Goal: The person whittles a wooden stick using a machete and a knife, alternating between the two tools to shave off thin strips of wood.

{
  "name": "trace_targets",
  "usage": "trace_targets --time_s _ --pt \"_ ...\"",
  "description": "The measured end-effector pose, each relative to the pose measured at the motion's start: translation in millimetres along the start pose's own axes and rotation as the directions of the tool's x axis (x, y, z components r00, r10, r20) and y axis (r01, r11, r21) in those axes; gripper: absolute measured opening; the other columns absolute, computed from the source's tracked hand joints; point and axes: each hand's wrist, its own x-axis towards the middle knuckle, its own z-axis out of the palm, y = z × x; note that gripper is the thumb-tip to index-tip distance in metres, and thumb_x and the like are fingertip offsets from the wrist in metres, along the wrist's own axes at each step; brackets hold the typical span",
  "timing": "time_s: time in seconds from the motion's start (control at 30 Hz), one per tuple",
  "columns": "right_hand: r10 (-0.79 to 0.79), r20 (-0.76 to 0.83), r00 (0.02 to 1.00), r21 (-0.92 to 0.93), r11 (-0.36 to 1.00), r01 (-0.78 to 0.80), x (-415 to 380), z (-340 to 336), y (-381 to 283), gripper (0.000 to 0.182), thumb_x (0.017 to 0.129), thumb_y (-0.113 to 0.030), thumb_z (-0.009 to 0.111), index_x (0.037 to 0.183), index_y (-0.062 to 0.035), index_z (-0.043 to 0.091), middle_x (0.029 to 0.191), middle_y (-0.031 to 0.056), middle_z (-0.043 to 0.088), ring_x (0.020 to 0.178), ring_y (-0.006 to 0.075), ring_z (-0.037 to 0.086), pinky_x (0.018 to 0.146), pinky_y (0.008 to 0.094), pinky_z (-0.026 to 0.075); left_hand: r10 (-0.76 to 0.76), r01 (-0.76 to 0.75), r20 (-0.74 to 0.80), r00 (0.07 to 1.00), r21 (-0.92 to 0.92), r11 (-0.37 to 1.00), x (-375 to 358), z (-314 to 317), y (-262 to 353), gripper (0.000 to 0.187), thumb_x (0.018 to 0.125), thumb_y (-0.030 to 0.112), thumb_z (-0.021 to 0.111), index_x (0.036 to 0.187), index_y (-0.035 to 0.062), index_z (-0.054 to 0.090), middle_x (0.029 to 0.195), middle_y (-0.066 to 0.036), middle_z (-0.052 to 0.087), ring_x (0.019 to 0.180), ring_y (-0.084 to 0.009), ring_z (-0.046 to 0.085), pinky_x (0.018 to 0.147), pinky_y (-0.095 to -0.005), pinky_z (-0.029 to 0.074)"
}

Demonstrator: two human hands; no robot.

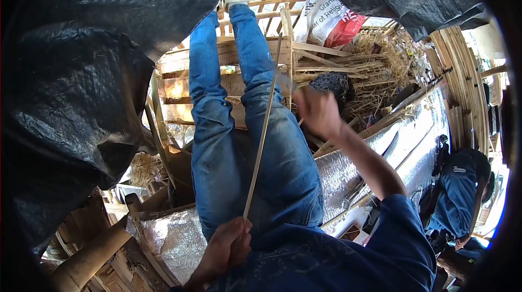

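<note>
A long, thin bamboo strip (263,129) slants upward across the jeans of my outstretched legs. My left hand (231,246) is closed round its lower end, close to my lap. Beside the strip's upper part, my right hand (318,111) is raised and smeared by motion, its fingers wrapped round what looks like a knife (284,81). The blurred grey blade points toward the strip, and its handle is hidden in my fist.
Black plastic sheeting (70,85) hangs at the left and top. Straw and split bamboo (380,69) lie beyond my right hand, near a printed sack (331,14). Silver foil sheeting (418,129) covers a surface at the right. Another person (457,194) is at the far right.
</note>
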Motion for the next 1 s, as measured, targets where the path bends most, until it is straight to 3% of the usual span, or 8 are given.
trace_targets --time_s 0.03,0.07,0.27,0.4,0.57,0.63,0.8,1.0 --pt "0.140 0.106 0.985 -0.113 0.985 -0.128 8.5 8.9 41.0 0.033 0.094 -0.027 0.052 0.068 -0.0070 0.054 0.045 0.0067 0.051 0.033 0.0188 0.050 0.032 0.0338 0.040 -0.008 0.008 0.002 1.000 -0.024 1.000 2.4 -3.1 -7.9 0.027 0.099 0.035 0.042 0.091 0.0099 0.046 0.054 0.006 0.027 0.040 -0.0032 0.023 0.036 -0.0214 0.016" --pt "0.021 -0.049 0.999 -0.088 0.996 -0.025 19.4 0.6 52.1 0.037 0.098 -0.024 0.045 0.068 -0.0039 0.054 0.044 0.0046 0.044 0.031 0.0133 0.041 0.026 0.0287 0.033 -0.010 0.010 0.002 1.000 -0.047 0.999 4.6 -4.7 -11.0 0.026 0.099 0.034 0.042 0.091 0.0096 0.046 0.054 0.006 0.027 0.040 -0.0035 0.023 0.036 -0.0216 0.017" --pt "-0.509 0.227 0.830 0.499 0.793 0.349 -44.2 -35.5 -89.0 0.035 0.088 -0.036 0.060 0.067 -0.0083 0.060 0.045 0.0033 0.050 0.035 0.0183 0.052 0.035 0.0297 0.045 0.026 -0.026 -0.026 0.999 0.017 1.000 -3.1 2.6 -10.5 0.025 0.100 0.032 0.041 0.094 0.0081 0.046 0.055 0.005 0.029 0.040 -0.0041 0.024 0.036 -0.0222 0.018" --pt "-0.364 0.060 0.930 -0.069 0.928 0.367 4.2 -4.3 -5.5 0.030 0.095 -0.024 0.049 0.078 -0.0051 0.064 0.040 0.0007 0.041 0.029 0.0145 0.040 0.028 0.0298 0.035 0.013 -0.013 -0.013 1.000 0.046 0.999 -7.9 -1.5 -13.0 0.025 0.100 0.032 0.041 0.095 0.0080 0.046 0.057 0.004 0.030 0.040 -0.0041 0.024 0.036 -0.0221 0.019" --pt "0.139 0.045 0.989 -0.124 0.983 -0.133 54.0 2.8 125.6 0.036 0.096 -0.023 0.047 0.068 -0.0029 0.058 0.052 0.0139 0.056 0.041 0.0243 0.055 0.037 0.0362 0.043 -0.010 0.011 -0.014 1.000 0.077 0.997 -7.7 5.7 -16.2 0.025 0.100 0.033 0.040 0.095 0.0091 0.046 0.055 0.005 0.029 0.040 -0.0039 0.023 0.036 -0.0220 0.018" --pt "0.229 0.008 0.973 0.100 0.968 -0.228 43.2 -20.4 57.0 0.042 0.097 -0.026 0.046 0.064 -0.0006 0.055 0.052 0.0166 0.055 0.040 0.0284 0.054 0.038 0.0367 0.042 0.011 -0.011 -0.026 1.000 0.027 1.000 0.4 0.1 -14.8 0.025 0.100 0.033 0.040 0.095 0.0092 0.046 0.055 0.005 0.028 0.040 -0.0037 0.023 0.036 -0.0218 0.018" --pt "-0.279 0.319 0.906 0.468 0.877 0.105 -50.3 -58.1 -97.4 0.036 0.086 -0.033 0.063 0.066 -0.0052 0.055 0.050 0.0082 0.053 0.038 0.0219 0.054 0.034 0.0350 0.042 0.014 -0.014 -0.021 1.000 0.017 1.000 -0.2 6.9 -11.0 0.028 0.100 0.035 0.041 0.091 0.0087 0.047 0.055 0.006 0.030 0.040 -0.0031 0.025 0.037 -0.0209 0.019" --pt "-0.336 0.439 0.833 0.522 0.850 0.068 -79.5 -66.2 -122.8 0.037 0.084 -0.036 0.065 0.065 -0.0073 0.052 0.051 0.0019 0.050 0.036 0.0168 0.051 0.032 0.0314 0.040 0.021 -0.009 -0.077 0.997 0.153 0.988 -8.1 11.3 -11.8 0.029 0.100 0.033 0.042 0.090 0.0068 0.048 0.055 0.003 0.038 0.042 -0.0040 0.030 0.039 -0.0212 0.022"
